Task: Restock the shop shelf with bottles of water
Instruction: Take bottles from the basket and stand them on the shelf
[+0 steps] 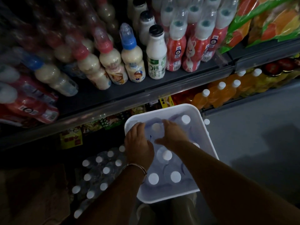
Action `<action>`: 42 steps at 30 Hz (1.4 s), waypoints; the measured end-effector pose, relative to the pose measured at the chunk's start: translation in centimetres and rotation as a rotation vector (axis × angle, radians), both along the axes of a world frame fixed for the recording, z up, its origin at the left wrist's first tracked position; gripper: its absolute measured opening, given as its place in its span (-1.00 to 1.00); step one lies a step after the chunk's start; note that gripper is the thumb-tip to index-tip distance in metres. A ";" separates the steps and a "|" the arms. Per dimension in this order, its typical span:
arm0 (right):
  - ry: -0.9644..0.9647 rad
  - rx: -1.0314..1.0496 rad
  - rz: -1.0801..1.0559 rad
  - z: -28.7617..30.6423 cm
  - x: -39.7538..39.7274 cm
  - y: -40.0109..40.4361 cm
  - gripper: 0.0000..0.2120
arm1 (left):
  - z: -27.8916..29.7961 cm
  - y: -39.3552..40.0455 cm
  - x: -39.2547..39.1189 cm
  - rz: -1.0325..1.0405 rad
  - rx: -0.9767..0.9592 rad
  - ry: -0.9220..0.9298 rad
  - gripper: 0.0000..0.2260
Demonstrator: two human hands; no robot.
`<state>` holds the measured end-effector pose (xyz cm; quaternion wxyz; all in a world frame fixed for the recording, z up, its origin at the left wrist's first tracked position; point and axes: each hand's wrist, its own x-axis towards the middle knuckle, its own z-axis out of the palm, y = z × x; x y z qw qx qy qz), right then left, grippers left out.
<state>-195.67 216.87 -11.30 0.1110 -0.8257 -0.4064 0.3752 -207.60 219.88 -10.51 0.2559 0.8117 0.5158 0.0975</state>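
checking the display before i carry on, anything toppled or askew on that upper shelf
Yes. At the left end of the upper shelf, the red-labelled multipacks appear to lie on their sides, while the milk bottle stands upright.

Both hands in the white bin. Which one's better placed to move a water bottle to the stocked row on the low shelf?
Left, probably. The left hand is at the white bin's shelf-side edge, next to the stocked water bottles. The right hand would have to cross over it.

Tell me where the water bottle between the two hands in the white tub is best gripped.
Probably at the neck or shoulder just under its white cap, coming straight down from above. The water bottle stands upright in the white tub, with neighbouring bottles and the tub wall crowding its sides, so only the top is free. The left hand and right hand already flank it.
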 end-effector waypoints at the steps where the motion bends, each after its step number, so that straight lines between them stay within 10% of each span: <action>1: -0.002 -0.044 0.018 -0.7 0.2 0.5 -0.32 | -0.6 0.3 0.0 -0.026 0.032 0.017 -0.53; 9: -0.064 -0.295 0.349 -2.9 2.2 5.0 -0.28 | -3.9 1.5 0.6 -0.199 0.152 0.154 -0.66; 23: -0.145 -0.016 0.321 2.5 3.2 3.2 -0.49 | -1.9 3.3 1.5 -0.293 0.103 0.167 -0.49; 35: -0.001 0.370 0.161 24.9 6.7 1.3 -0.72 | 16.7 3.1 2.8 -0.105 -0.515 -0.366 -0.66; 42: 0.076 0.523 0.160 45.7 6.3 -1.9 -0.71 | 33.2 2.7 2.1 -0.334 -0.424 -0.463 -0.48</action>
